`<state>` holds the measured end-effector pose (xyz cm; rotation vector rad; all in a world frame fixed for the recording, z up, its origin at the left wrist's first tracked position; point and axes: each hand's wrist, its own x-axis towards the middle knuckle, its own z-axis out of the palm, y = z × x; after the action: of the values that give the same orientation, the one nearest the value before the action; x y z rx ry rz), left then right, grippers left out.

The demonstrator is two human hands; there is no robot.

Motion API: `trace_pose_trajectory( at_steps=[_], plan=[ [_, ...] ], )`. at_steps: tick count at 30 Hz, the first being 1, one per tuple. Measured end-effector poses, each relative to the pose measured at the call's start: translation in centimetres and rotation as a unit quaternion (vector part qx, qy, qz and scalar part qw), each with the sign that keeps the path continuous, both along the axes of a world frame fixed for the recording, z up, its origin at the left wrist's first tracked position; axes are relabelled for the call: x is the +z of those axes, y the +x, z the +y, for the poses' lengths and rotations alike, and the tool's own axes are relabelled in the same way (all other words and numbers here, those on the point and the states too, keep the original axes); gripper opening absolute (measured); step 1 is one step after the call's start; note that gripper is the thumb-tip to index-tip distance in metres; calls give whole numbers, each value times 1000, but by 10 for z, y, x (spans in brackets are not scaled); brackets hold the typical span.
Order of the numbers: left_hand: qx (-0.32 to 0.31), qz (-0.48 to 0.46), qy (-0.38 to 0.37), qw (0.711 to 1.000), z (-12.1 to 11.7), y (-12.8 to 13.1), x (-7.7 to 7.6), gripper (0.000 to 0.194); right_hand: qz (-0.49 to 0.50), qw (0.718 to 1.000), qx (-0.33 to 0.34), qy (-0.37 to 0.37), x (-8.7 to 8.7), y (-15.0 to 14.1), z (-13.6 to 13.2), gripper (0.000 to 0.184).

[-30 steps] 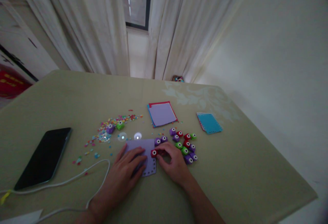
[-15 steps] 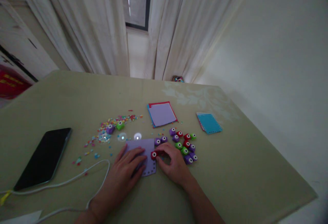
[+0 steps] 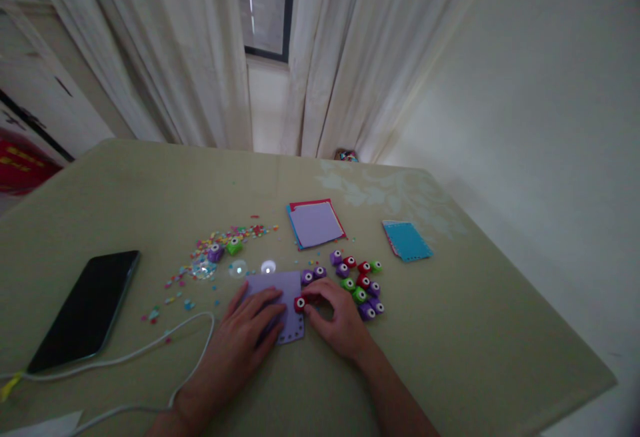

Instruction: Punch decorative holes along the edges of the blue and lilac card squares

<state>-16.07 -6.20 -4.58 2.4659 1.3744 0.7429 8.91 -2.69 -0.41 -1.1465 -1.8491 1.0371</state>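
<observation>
My left hand [image 3: 250,327] lies flat on a purple sheet [image 3: 285,282], fingers spread and pressing it to the table. A row of small punched holes runs along the sheet's bottom edge and up the lower right side. At the right edge of the sheet, my right hand [image 3: 337,317] pinches a small red craft punch [image 3: 299,303] between thumb and fingers. Just beyond it stand two purple craft punches [image 3: 313,275]. To the right of that hand is a cluster of several red, green and purple craft punches [image 3: 360,295].
Colourful punched bits [image 3: 220,240] are scattered at left, with a purple punch [image 3: 215,252] and a green punch [image 3: 234,245] among them. Stacked sheets [image 3: 317,223] lie behind, blue sheets [image 3: 407,241] at right. A black tablet [image 3: 85,310] and white cable [image 3: 200,357] are at left.
</observation>
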Motion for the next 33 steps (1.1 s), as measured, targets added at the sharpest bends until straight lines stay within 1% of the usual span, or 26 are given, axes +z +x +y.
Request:
trace_pose_trajectory(
  at_steps=[3,5,6,8,11,13,15,18,22,25,30,33],
  plan=[
    [-3,-3,1,1000,1,1,1,31,10,996,-46,-76,7,3,2,19],
    [-7,-7,5,1000,1,1,2,30,-16,988,-57,-145,15,6,6,19],
    [-8,-8,8,1000,2,2,2,29,-38,983,-48,-176,19,8,9,21],
    [-11,-12,11,1000,2,3,1,28,-88,969,-7,-232,27,10,17,26],
    [-12,-20,13,1000,3,4,-1,30,-165,938,51,-299,37,10,31,35],
    [-10,-30,14,999,3,5,-2,30,-221,923,68,-308,42,10,40,40],
    [-7,-40,12,999,3,7,-2,28,-270,913,67,-299,48,9,47,46],
    [-6,-46,6,999,4,8,-1,28,-316,899,63,-297,56,7,55,50],
    [-7,-49,6,999,4,10,0,28,-341,888,75,-301,63,1,62,51],
    [-5,-51,6,999,4,11,1,28,-357,882,79,-298,65,-3,67,49],
    [-5,-53,8,999,3,12,3,28,-380,872,100,-293,66,-5,71,57],
    [-7,-53,11,999,3,12,3,27,-381,870,95,-297,68,-7,72,56]
  ],
)
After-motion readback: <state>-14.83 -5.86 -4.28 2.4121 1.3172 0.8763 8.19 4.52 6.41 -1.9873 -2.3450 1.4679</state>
